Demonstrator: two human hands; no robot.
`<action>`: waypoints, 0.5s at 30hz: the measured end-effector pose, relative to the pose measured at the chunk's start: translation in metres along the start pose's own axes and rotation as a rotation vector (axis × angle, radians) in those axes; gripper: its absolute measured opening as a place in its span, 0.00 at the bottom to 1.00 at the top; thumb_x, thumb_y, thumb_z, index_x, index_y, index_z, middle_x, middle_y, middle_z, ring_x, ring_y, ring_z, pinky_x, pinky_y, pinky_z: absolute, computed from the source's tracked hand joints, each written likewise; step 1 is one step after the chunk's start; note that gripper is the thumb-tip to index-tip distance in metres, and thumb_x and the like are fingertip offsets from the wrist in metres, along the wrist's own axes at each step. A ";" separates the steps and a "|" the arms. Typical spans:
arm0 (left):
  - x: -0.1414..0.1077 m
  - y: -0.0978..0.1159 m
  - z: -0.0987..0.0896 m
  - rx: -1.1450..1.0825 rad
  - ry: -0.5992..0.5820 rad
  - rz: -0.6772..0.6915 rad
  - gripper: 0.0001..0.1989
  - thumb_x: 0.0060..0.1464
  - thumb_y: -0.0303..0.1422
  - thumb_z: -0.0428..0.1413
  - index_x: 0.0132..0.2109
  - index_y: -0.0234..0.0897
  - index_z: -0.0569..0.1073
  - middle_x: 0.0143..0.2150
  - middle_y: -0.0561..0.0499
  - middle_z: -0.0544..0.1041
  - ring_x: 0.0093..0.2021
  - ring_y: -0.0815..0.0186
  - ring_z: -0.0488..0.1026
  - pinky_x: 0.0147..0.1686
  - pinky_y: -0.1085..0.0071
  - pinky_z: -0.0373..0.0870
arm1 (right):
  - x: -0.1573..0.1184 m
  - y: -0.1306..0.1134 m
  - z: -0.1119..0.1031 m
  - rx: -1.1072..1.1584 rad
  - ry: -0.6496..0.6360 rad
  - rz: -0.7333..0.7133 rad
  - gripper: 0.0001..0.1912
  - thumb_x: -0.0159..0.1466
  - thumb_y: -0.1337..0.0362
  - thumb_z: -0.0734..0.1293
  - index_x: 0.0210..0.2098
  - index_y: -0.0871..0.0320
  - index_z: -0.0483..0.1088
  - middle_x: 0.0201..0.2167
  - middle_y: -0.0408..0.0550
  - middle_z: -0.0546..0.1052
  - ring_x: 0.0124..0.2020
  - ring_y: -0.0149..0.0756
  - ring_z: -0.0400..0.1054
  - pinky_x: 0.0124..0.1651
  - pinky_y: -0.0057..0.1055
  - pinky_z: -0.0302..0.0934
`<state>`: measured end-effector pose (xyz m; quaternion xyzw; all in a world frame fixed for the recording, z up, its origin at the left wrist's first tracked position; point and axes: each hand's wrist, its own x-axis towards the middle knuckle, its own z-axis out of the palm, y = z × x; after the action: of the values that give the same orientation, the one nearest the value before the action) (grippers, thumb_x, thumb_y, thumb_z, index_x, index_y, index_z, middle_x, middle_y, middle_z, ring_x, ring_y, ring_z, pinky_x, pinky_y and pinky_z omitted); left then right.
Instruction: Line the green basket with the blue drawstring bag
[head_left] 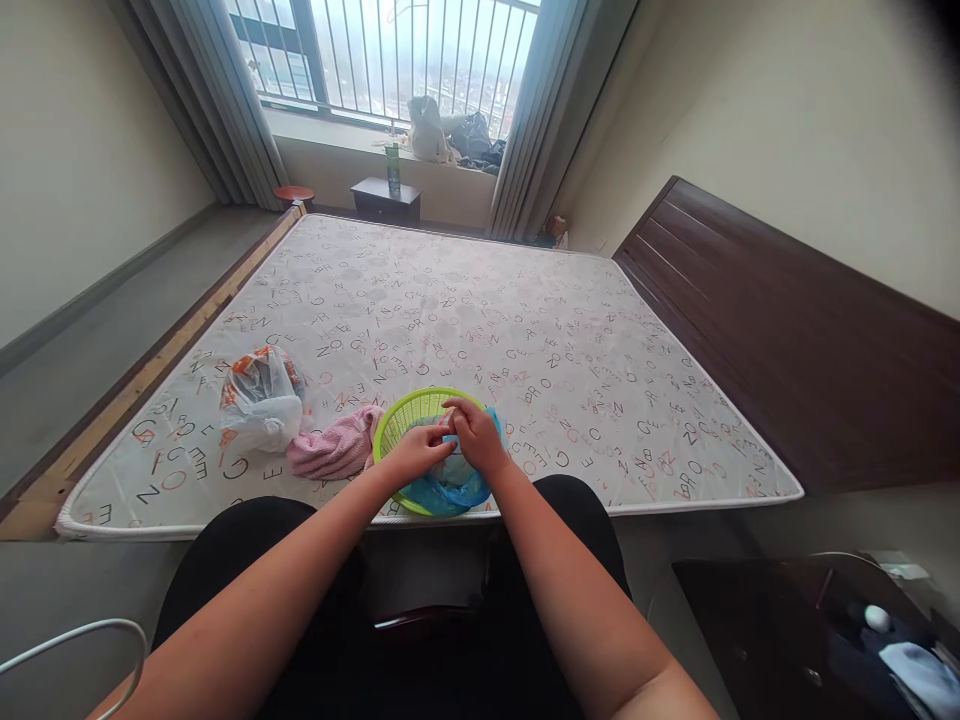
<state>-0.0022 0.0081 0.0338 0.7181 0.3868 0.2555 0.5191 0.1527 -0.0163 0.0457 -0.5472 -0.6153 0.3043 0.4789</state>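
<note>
Near the mattress's front edge stands a yellow-green plastic basket (390,420) with slatted sides. A blue plastic bag (450,497) lies in it and comes up over its right side. My left hand (421,452) and my right hand (475,436) meet above the basket, fingers bent and pressed together. Whatever is between the fingertips is too small and covered to make out. To the left, a crumpled pink towel (334,447) touches the basket. Beyond it sits a white plastic bag (262,405) with orange print.
The letter-printed mattress (450,300) reaches toward the window, with a dark wooden headboard (765,340) on the right. A small dark nightstand (385,203) carries a green bottle (393,168). At lower right is a dark table (757,620); a white cable (82,628) loops at lower left.
</note>
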 end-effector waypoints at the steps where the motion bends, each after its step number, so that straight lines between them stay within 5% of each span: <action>1: 0.000 0.001 0.001 0.017 -0.037 -0.004 0.11 0.51 0.40 0.58 0.29 0.36 0.74 0.20 0.57 0.64 0.23 0.69 0.62 0.24 0.73 0.55 | -0.001 -0.001 0.002 0.030 -0.002 0.005 0.17 0.67 0.62 0.55 0.46 0.55 0.72 0.24 0.40 0.70 0.27 0.33 0.67 0.38 0.30 0.66; 5: -0.001 0.003 0.004 0.016 -0.081 0.009 0.11 0.50 0.39 0.58 0.28 0.37 0.66 0.22 0.59 0.60 0.24 0.71 0.57 0.25 0.73 0.52 | -0.008 -0.011 0.008 0.156 0.030 0.038 0.18 0.70 0.60 0.53 0.51 0.55 0.69 0.28 0.42 0.72 0.28 0.33 0.68 0.37 0.31 0.68; 9: 0.002 0.007 0.002 -0.157 -0.070 0.027 0.12 0.50 0.39 0.58 0.39 0.36 0.70 0.26 0.58 0.64 0.28 0.70 0.62 0.29 0.74 0.58 | -0.015 -0.022 0.012 0.222 0.080 0.020 0.17 0.71 0.61 0.53 0.51 0.54 0.69 0.35 0.46 0.76 0.34 0.34 0.72 0.42 0.33 0.70; 15: 0.002 0.004 -0.002 -0.371 -0.077 -0.140 0.18 0.47 0.43 0.62 0.41 0.35 0.73 0.29 0.53 0.71 0.31 0.67 0.68 0.32 0.73 0.63 | -0.024 -0.024 0.016 0.035 0.053 -0.247 0.18 0.73 0.62 0.54 0.57 0.53 0.69 0.44 0.50 0.77 0.48 0.37 0.72 0.53 0.39 0.69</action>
<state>-0.0019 0.0099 0.0377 0.5908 0.3620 0.2580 0.6733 0.1273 -0.0418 0.0554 -0.4666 -0.6597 0.2390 0.5385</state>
